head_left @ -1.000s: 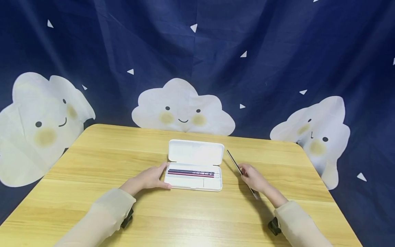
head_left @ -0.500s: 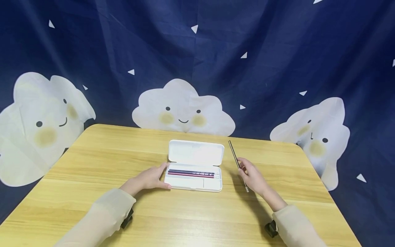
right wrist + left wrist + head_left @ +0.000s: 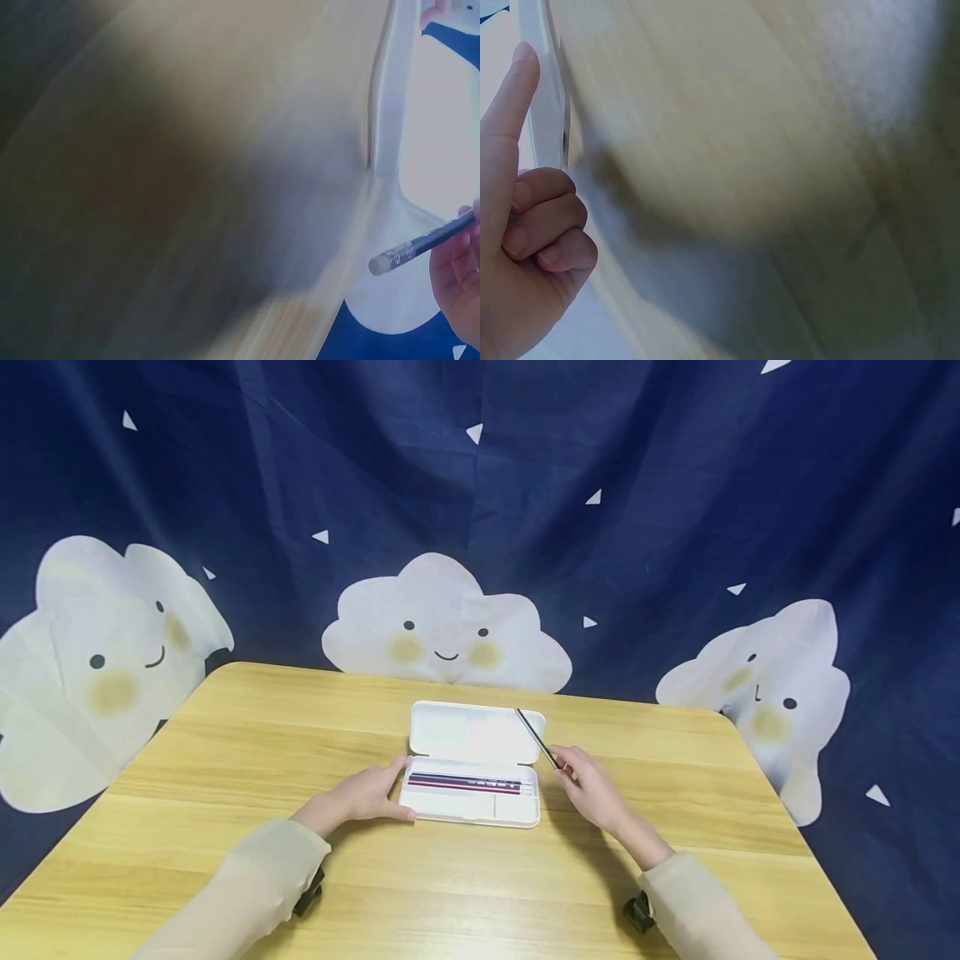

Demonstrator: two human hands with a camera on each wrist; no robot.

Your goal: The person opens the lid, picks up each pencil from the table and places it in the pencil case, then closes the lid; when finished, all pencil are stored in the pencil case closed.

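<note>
An open white pencil case lies on the table in the head view, its lid tipped back. Several dark and red pencils rest lengthwise in its rear compartment. My left hand holds the case's left end between thumb and index finger; in the left wrist view the thumb lies along its edge and the other fingers are curled. Just right of the case, my right hand pinches a dark pencil, raised and slanting in front of the lid. Its eraser end shows in the right wrist view.
The wood-grain table has a rounded far edge. Behind it hangs a dark blue curtain with smiling clouds and white triangles. Black wrist straps show under both sleeves.
My right hand has moved left with the pencil, whose far end now overlaps the lid's right side in view. The left hand and the case have stayed put.
</note>
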